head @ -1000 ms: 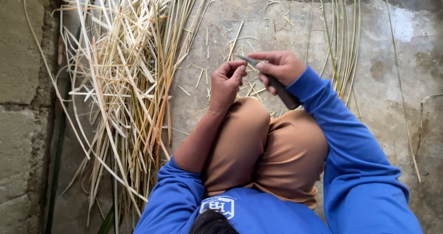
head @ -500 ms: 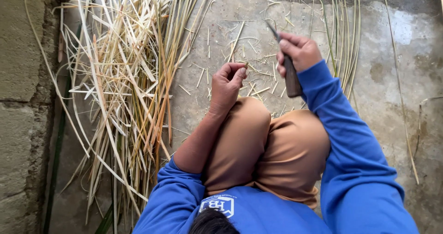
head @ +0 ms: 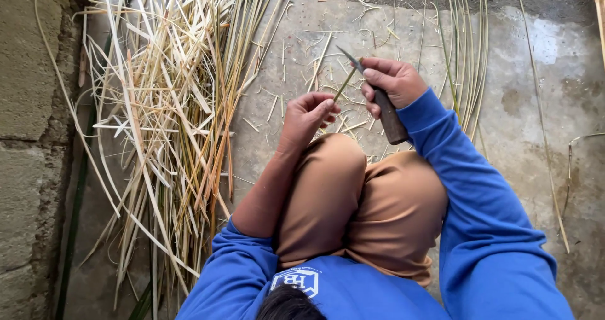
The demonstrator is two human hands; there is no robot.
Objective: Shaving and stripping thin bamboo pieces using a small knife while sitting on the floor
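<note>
Strip pile covers the floor left of the knees. Right hand is clenched around a knife; left hand pinches a thin strip against the blade. A slip could nick those left fingers.

Soft, even daylight fills the scene, with only faint shadows. A pale glare patch marks the concrete floor toward two o'clock. Focus is sharp throughout, with little edge distortion.
</note>
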